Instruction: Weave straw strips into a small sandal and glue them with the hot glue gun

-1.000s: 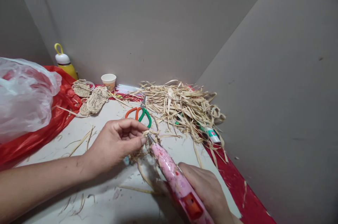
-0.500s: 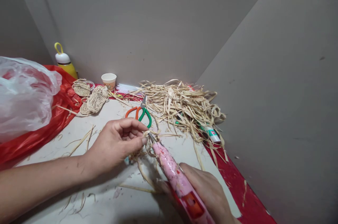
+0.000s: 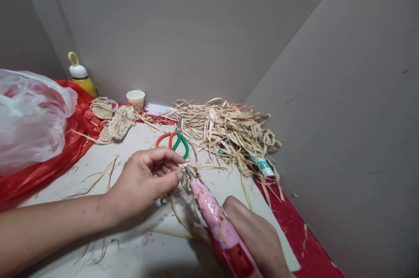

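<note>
left hand (image 3: 150,177) pinches a straw piece (image 3: 185,165) above the white board (image 3: 235,182); right hand (image 3: 252,230) grips the pink glue gun (image 3: 211,210), nozzle (image 3: 189,172) at the straw, contact unclear. advised: steady pinch, fingertips (image 3: 179,176) clear of likely hot metal

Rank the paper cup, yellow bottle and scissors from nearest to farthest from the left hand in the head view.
1. Scissors, just beyond the left hand, slightly right.
2. Paper cup, farther back, slightly left.
3. Yellow bottle, farthest back, well to the left.
</note>
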A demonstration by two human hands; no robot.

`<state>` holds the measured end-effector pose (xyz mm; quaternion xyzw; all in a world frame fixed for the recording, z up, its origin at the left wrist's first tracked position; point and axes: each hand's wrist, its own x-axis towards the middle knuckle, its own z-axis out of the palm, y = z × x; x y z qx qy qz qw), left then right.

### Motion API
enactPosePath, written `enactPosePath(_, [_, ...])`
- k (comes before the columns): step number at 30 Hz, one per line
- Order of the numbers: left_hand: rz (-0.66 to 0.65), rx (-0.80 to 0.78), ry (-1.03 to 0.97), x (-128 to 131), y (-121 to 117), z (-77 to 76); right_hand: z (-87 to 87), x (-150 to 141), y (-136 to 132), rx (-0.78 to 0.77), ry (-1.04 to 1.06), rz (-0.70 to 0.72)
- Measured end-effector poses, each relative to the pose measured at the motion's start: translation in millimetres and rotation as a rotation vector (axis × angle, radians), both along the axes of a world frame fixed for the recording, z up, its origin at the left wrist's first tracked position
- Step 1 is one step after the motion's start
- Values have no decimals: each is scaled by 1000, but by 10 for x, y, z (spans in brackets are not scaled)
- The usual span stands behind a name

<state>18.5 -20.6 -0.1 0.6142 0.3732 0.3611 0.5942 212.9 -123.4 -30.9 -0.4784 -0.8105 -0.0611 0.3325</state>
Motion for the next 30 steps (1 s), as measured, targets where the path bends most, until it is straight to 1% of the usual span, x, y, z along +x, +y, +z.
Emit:
enactPosePath(4, [6, 11, 12, -5, -5, -3, -33, 66, 64, 84, -82, 63])
enactPosePath(6, [11, 10, 26, -7, -1, -7, -58, 89, 83, 105, -97, 72])
enactPosePath(8, [11, 7, 39, -7, 5, -12, -70, 88, 80, 87, -96, 70])
enactPosePath(11, [12, 4, 46, -6, 12, -18, -66, 46, 41, 19, -49, 70])
enactPosePath(15, [23, 3, 39, -3, 15, -22, -80, 9, 5, -72, 1, -30])
enactPosePath(19, [16, 20, 39, 3, 5, -19, -147, 67, 50, -67, -95, 28])
enactPosePath(22, [0, 21, 22, 8, -9, -10, -162, 101, 71, -38, -126, 22])
enactPosePath(26, [7, -2, 22, 14, -18, 11, -104, 58, 31, 34, -94, -2])
enactPosePath(28, [12, -26, 21, 19, -10, 18, -82, 15, 7, 18, -39, -18])
enactPosePath(30, [17, -50, 22, 24, 3, 17, -79, -24, -5, -38, 52, -23])
